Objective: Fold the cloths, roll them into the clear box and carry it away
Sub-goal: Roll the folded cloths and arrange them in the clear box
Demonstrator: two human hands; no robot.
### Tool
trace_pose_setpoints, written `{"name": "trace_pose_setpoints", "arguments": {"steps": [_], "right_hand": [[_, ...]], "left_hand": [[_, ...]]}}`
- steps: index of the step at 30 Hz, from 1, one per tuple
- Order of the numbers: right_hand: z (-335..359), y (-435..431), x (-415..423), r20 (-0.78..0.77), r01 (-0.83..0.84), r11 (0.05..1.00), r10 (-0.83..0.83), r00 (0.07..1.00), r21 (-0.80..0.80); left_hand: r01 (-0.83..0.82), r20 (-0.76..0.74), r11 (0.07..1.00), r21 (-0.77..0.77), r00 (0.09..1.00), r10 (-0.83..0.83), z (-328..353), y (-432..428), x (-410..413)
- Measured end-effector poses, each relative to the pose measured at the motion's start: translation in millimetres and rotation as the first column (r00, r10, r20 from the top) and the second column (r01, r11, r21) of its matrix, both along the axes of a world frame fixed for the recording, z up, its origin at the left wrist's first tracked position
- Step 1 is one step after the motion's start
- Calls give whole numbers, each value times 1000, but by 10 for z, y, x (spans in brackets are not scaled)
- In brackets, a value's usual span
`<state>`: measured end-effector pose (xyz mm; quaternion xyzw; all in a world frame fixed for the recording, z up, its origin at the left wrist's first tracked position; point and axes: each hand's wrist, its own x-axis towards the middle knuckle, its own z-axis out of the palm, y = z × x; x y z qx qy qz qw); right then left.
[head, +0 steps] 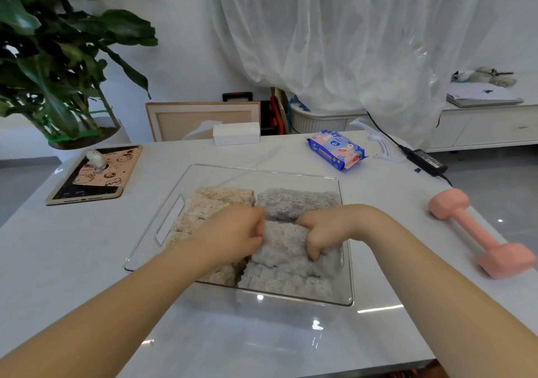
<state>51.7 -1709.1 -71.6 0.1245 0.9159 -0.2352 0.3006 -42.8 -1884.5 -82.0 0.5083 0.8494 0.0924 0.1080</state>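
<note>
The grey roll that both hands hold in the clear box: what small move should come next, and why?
Probably press the grey roll down between its neighbours: the left hand and the right hand grip its ends, and it seems to sit above the other rolls in the clear box.

Rolled cloths (291, 203) in box (262, 171), dumbbell (477, 232) rightward.

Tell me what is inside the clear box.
Inside the clear box: beige rolled cloths on the left, grey rolled cloths on the right. The left hand and right hand grip one grey roll, covering the cloth parts under them.
</note>
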Motion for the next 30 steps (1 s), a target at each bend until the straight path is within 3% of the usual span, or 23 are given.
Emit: {"name": "trace_pose_setpoints", "arguments": {"steps": [1, 3, 6, 7, 11, 15, 23, 26, 28, 30], "right_hand": [[-35, -18, -16, 54, 31, 997, -28, 998, -64], [-146, -44, -60, 156, 113, 983, -90, 984, -145], [-278, -12, -159, 179, 156, 976, -128, 975, -149], [-287, 1, -187, 153, 136, 983, -116, 981, -125], [-308, 23, -204, 27, 8, 998, -6, 1000, -55], [-322, 5, -141, -110, -63, 998, 65, 992, 23], [-378, -37, -112, -68, -176, 963, 193, 979, 206], [-383, -58, -96, -93, -191, 953, 218, 972, 235], [-363, -49, -106, -72, -199, 957, 219, 973, 212], [-338, -47, -120, -35, -202, 958, 213, 976, 203]], "left_hand": [[-46, -22, 998, 39, 999, 47, 17, -8, -11], [-22, 32, 999, -46, 999, 24, 56, -33, -18], [214, 347, 961, -174, 927, -144, 34, -25, 67], [273, 389, 945, -180, 902, -186, -1, 6, 103], [405, 295, 849, -339, 903, -313, -243, 214, 181], [388, 176, 801, -457, 922, -346, -407, 322, 251], [447, 306, 816, -367, 886, -348, -446, 256, 237], [386, 532, 856, -344, 832, -161, -368, 212, 225], [291, 688, 889, -353, 725, 36, -312, 199, 179], [303, 713, 887, -348, 701, 40, -307, 200, 117]]}}
